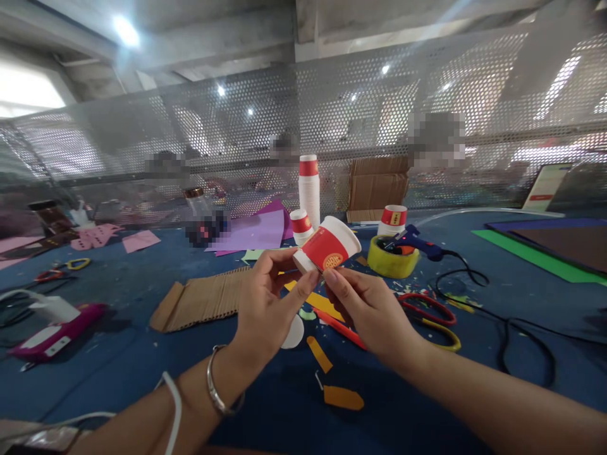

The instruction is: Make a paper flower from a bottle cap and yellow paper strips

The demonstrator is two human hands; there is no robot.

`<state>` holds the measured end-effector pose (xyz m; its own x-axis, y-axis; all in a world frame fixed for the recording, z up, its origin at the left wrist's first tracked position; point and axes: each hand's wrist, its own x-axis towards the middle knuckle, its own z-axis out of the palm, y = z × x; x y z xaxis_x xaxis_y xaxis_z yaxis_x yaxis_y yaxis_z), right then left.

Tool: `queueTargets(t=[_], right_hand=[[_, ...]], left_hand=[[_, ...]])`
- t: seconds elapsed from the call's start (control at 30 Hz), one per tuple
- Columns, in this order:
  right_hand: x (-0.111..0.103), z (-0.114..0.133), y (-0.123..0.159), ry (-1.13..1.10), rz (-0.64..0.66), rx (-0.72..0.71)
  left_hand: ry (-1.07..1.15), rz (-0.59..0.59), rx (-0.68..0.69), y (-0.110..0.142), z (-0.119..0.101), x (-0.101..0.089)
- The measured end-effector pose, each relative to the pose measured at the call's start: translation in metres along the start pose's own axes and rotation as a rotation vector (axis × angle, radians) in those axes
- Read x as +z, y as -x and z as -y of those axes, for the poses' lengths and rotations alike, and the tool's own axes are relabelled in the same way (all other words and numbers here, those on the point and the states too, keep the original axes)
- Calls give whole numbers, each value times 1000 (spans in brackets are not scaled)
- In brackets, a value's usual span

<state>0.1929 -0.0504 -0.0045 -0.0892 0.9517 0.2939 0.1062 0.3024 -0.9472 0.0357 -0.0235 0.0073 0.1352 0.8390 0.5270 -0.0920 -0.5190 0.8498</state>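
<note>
A red-and-white paper cup (318, 248) is tilted on its side above the table, its rim toward the upper right. My left hand (265, 303) grips it near the base, thumb in front and fingers behind. The thumb and forefinger of my right hand (372, 306) are pinched together at the cup's lower edge; whether something small sits between them is hidden. Below my hands lie a white paper disc (293, 333), an orange paper strip (319, 354) and another orange paper piece (344, 397). An orange-red stick-like tool (342, 328) is partly covered by my right hand.
Behind stand a tall cup stack (309, 193) and more cups (392, 220). A blue glue gun (411, 241) rests on yellow tape (392, 262). Red-and-yellow scissors (439, 309) lie right, corrugated cardboard (203, 299) and a magenta power strip (59, 333) left. A perforated metal screen (246, 126) closes the back.
</note>
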Motion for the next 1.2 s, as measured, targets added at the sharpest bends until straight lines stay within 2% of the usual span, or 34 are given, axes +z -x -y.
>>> queueTargets(t=[0.13, 0.3, 0.5, 0.6, 0.87, 1.07, 1.2], right_hand=[[1, -1, 0, -2, 0, -18], [3, -1, 0, -45, -5, 28], [2, 1, 1, -49, 5, 27], [2, 0, 1, -52, 5, 18], [2, -4, -1, -33, -3, 16], [1, -4, -1, -24, -11, 27], [2, -3, -1, -47, -11, 34]], left_hand=[[-35, 1, 20, 0, 0, 0], [-107, 31, 36, 1, 2, -1], [-361, -9, 237, 3, 6, -8], [-420, -10, 287, 3, 8, -9], [-248, 38, 119, 3, 7, -5], [-249, 42, 123, 1, 9, -5], [-323, 18, 181, 2, 9, -6]])
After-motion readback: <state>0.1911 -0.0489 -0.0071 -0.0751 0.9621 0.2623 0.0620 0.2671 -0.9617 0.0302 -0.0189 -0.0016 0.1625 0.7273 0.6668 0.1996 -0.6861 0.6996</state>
